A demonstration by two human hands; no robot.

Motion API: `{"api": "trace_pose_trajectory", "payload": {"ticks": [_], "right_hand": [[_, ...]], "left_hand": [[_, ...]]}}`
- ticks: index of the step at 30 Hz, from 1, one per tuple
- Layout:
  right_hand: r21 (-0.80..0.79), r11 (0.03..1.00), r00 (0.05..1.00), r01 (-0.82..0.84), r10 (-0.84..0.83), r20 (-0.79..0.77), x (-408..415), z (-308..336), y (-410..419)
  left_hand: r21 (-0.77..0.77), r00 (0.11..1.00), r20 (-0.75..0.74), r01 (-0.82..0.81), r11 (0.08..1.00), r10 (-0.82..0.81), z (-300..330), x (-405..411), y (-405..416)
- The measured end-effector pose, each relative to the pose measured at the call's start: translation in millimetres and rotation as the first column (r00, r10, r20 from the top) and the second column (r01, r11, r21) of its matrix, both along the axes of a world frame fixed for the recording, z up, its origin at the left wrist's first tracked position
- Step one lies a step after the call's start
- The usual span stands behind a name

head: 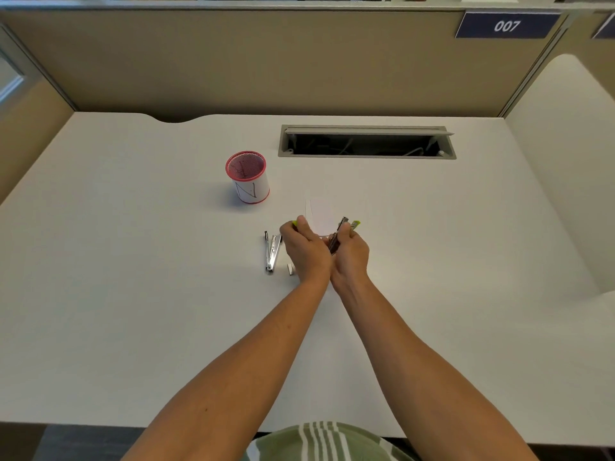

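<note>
Metal strip (272, 252) beside hands (319, 254); cup (247, 178) beyond

both hands meet over the white desk (133, 261). the right hand (351, 256) grips a dark metal stapler (338, 233) with a yellow-green end, the left hand (304, 251) pinches a yellow-green piece (294, 223), and a white sheet (320, 216) rises between them. just left of the left hand lie a silver metal part (273, 252) and a small white scrap (291, 269). a red mesh cup (249, 179) stands farther back.
</note>
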State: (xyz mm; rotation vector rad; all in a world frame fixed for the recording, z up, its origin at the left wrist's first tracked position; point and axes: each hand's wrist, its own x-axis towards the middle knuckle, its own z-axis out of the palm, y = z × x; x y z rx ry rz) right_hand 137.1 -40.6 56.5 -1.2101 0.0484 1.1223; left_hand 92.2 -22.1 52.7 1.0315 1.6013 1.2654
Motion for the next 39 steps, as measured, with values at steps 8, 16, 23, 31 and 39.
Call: {"api": "trace_pose_trajectory", "payload": {"ticks": [8,16,23,31,39], "right_hand": [[0.025,0.993,0.975,-0.113,0.115,-0.189,5,-6,-5],[-0.016,0.942,0.942,-0.336,0.335,-0.033,13,-7,-11],[-0.061,0.934,0.934,-0.351,0.354,0.053,25,-3,-9],[0.082,0.947,0.948,-0.311,0.315,-0.043,27,0,-9],[0.139,0.949,0.956,-0.283,0.291,-0.041,32,2,-11]], "left_hand": [[0.157,0.993,0.009,0.117,0.981,-0.12,-5,-13,-15],[0.36,0.933,-0.196,0.354,0.863,-0.301,-13,-35,-32],[0.483,0.747,-0.562,0.646,0.591,-0.356,-24,-53,-37],[0.373,0.511,-0.781,0.842,0.389,-0.359,-31,-73,-27],[0.149,0.298,-0.852,0.927,0.345,-0.431,-29,-87,-18]]}}
